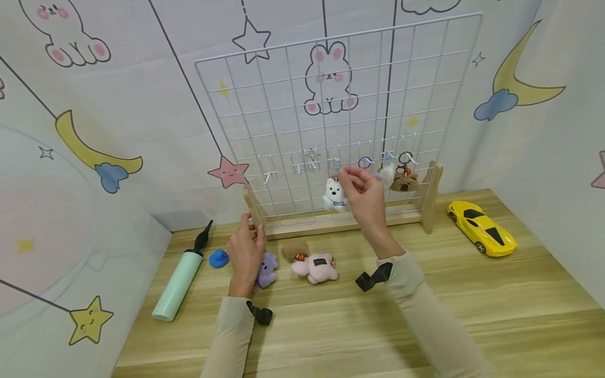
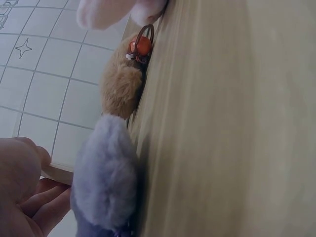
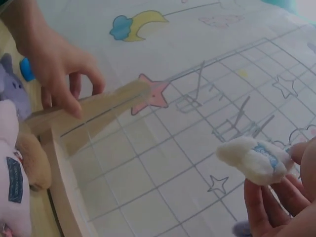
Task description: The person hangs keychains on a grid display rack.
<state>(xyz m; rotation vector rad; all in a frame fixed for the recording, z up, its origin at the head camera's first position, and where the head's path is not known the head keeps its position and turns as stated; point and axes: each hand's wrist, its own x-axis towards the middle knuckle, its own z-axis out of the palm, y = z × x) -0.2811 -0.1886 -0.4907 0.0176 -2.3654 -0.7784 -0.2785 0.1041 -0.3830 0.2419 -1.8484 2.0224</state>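
Observation:
My right hand (image 1: 366,197) pinches a small white dog plush keychain (image 1: 334,194) near its top, in front of the wire grid. Its light blue strap (image 1: 337,164) reaches up to a hook; whether it hangs there I cannot tell. In the right wrist view, my fingers hold the white plush (image 3: 259,160) from below and the side. My left hand (image 1: 247,252) grips the left wooden post (image 1: 253,205) of the grid rack, thumb and fingers on either side. Beside that wrist lie a purple plush (image 1: 267,269), a brown plush (image 1: 294,250) and a pink plush (image 1: 317,268).
The white wire grid (image 1: 293,126) carries several hooks; a brown bear plush (image 1: 404,182) and a white plush (image 1: 388,176) hang at its right. A yellow toy car (image 1: 482,228) stands at right. A mint hand pump (image 1: 179,283) and blue duck (image 1: 219,258) lie left.

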